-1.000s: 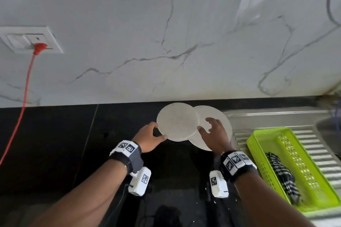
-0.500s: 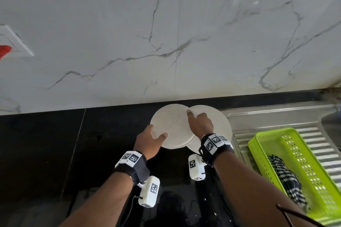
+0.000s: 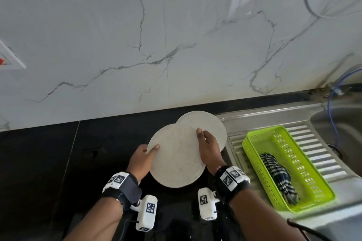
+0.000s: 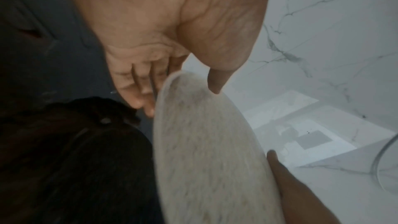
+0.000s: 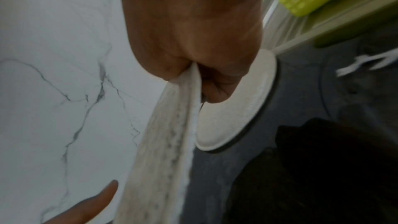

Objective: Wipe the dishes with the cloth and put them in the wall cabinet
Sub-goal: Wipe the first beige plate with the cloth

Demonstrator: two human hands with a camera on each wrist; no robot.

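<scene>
Both hands hold one pale plate (image 3: pixel 176 160) lifted off the black counter (image 3: pixel 58 162): the left hand (image 3: pixel 142 159) grips its left rim, thumb on top and fingers underneath, as the left wrist view shows, and the right hand (image 3: pixel 208 149) pinches the right rim, thumb on the upper face and fingers curled below. A second plate (image 3: pixel 211 127) lies flat on the counter behind it, close to the counter's back edge and just beside the steel drainboard (image 3: pixel 323 154); the right wrist view shows it resting there, apart from the lifted one. The checked cloth (image 3: pixel 278 176) is not in either hand; it lies bunched in the green basket (image 3: pixel 252 143) on the drainboard, at the counter's right end. The step in hand looks like picking up a plate, and whether it has been wiped cannot be told from these views. If it is still unwiped, the next move calls for one hand to take the whole weight of the plate, most easily the left, so that the right can let go and reach over to the basket for the cloth. If it is done, both hands need to carry it up to the wall cabinet, which no view shows. Either way the plate is tilted and held only at its rims, so the grip must stay firm while it clears the plate behind it.
</scene>
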